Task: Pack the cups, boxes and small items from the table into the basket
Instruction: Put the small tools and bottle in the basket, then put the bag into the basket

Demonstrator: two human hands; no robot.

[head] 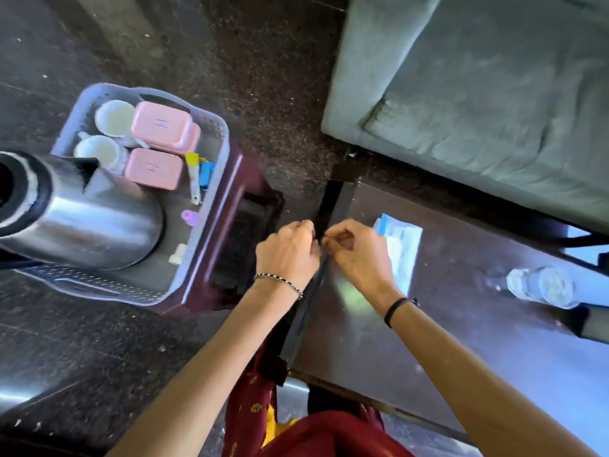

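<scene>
My left hand (290, 252) and my right hand (356, 255) meet fingertip to fingertip over the left edge of the dark table (445, 341). Both pinch something small that I cannot make out. A clear zip bag (403, 242) with a blue strip lies on the table, partly under my right hand. The grey perforated basket (211, 206) stands to the left on a maroon stool (240, 225). It holds two white cups (113, 118), two pink boxes (163, 128), a steel kettle (92, 219), a yellow-handled tool (192, 174), a blue clip (206, 176) and a purple piece (190, 217).
A clear glass (540, 286) lies on its side on the table at the right. A grey-green sofa (478, 94) fills the upper right, close behind the table. Dark speckled floor (257, 77) lies between the stool and the sofa.
</scene>
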